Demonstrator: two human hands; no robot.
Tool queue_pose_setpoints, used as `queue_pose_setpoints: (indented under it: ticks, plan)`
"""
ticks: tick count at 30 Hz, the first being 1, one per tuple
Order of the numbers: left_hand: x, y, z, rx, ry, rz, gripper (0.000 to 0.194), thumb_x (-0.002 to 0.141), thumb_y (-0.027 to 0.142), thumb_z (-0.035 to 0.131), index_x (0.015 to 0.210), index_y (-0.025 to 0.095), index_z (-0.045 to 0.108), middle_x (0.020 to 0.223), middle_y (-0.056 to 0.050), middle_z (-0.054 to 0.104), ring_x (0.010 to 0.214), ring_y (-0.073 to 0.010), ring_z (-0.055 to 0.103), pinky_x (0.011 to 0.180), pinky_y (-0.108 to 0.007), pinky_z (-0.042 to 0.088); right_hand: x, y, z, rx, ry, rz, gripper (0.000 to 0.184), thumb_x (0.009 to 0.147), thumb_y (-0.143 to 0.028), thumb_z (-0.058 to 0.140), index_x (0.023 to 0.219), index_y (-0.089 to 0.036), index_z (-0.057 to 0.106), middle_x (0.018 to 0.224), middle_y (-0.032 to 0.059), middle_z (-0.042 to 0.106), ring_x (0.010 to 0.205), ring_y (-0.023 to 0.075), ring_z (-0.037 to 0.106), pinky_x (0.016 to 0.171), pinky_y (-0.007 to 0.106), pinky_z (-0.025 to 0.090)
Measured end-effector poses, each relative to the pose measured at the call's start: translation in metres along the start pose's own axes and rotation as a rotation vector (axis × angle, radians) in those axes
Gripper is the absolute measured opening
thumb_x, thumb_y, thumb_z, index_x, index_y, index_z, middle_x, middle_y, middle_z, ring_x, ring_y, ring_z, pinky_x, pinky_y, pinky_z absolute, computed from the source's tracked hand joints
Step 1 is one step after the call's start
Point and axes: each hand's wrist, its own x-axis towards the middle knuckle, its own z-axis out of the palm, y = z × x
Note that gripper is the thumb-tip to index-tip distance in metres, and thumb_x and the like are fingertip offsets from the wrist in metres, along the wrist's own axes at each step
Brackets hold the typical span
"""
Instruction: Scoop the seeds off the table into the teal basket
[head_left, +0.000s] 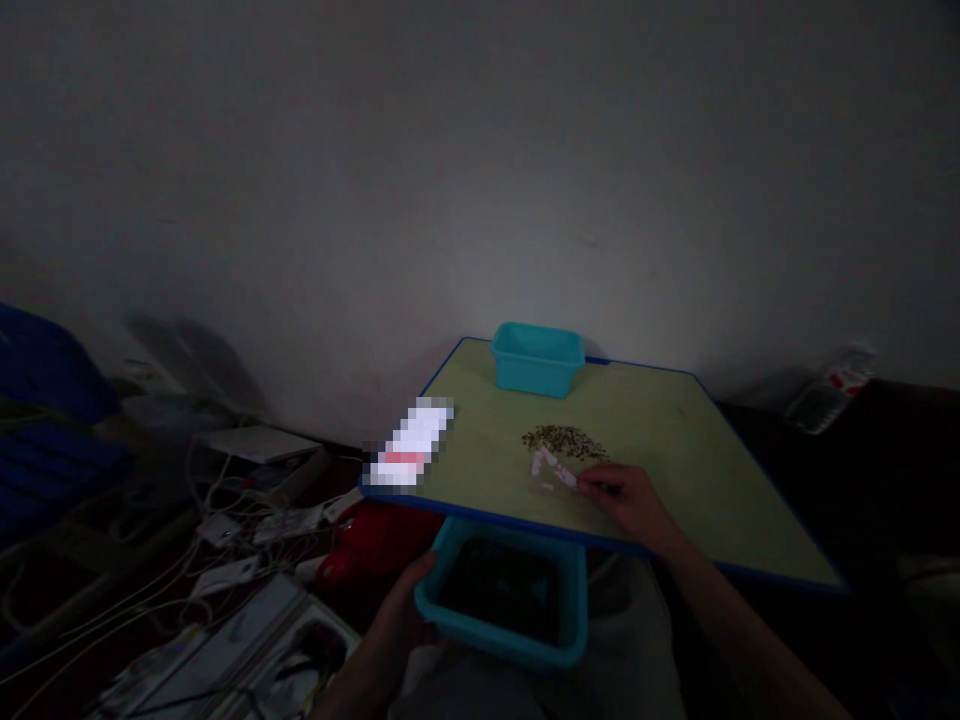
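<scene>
My left hand (pixel 415 600) grips the left rim of a turquoise plastic basket (pixel 576 600) below the table's front edge, over my lap. Dark contents (pixel 502 588) lie in that basket; their kind is too dim to tell. Above the tabletop, my right hand (pixel 626 500) is closed with fingers pinched on a small clear plastic piece with white and pink markings (pixel 555 468), perhaps a bag or card. Just beyond that piece is a scattered patch of small brown and dark seed-like bits (pixel 566 440) on the table.
A second turquoise basket (pixel 536 375) stands at the back of the blue-edged table (pixel 660 420). A bright, blurred-out screen (pixel 411 445) lies at the left edge. Cables and boxes (pixel 262 620) clutter the floor at left, near a blue chair (pixel 52 430). A plastic-wrapped package (pixel 832 390) is at right.
</scene>
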Motion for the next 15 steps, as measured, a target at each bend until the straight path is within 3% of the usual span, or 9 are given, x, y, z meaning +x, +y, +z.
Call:
queue_pose_setpoints:
  ticks: [4, 7, 10, 15]
  plan:
    - [0.005, -0.001, -0.002, -0.014, 0.013, -0.009, 0.072, 0.079, 0.06, 0.062, 0.132, 0.011, 0.058, 0.089, -0.012, 0.079, 0.085, -0.0373, 0.072, 0.074, -0.053, 0.058, 0.012, 0.041, -0.035, -0.09, 0.248, 0.121, 0.025, 0.086, -0.037, 0.063, 0.092, -0.021, 0.082, 0.089, 0.0076, 0.08, 0.078, 0.0249, 0.073, 0.07, 0.034, 0.054]
    - [0.008, 0.0, 0.001, -0.011, 0.033, -0.02, 0.071, 0.079, 0.059, 0.06, 0.134, 0.014, 0.056, 0.09, -0.012, 0.078, 0.089, -0.0386, 0.072, 0.077, -0.055, 0.057, 0.024, 0.061, -0.049, -0.146, 0.276, 0.208, 0.025, 0.083, -0.037, 0.063, 0.09, -0.021, 0.082, 0.09, 0.0079, 0.081, 0.082, 0.0281, 0.075, 0.078, 0.038, 0.056]
    - [0.009, 0.0, 0.004, 0.027, 0.004, -0.01, 0.073, 0.079, 0.06, 0.06, 0.135, 0.013, 0.056, 0.084, -0.011, 0.076, 0.088, -0.0389, 0.071, 0.074, -0.054, 0.057, 0.037, 0.058, -0.043, -0.177, 0.234, 0.2, 0.024, 0.084, -0.034, 0.063, 0.09, -0.022, 0.083, 0.09, 0.0069, 0.081, 0.082, 0.0281, 0.075, 0.078, 0.038, 0.056]
    - [0.01, -0.002, 0.0, 0.023, 0.008, 0.006, 0.079, 0.079, 0.062, 0.06, 0.14, 0.013, 0.051, 0.088, -0.011, 0.076, 0.093, -0.0399, 0.07, 0.075, -0.053, 0.056, 0.063, 0.034, -0.012, -0.247, 0.15, 0.144, 0.022, 0.087, -0.028, 0.062, 0.094, -0.024, 0.083, 0.091, 0.0047, 0.081, 0.082, 0.0252, 0.075, 0.077, 0.033, 0.055]
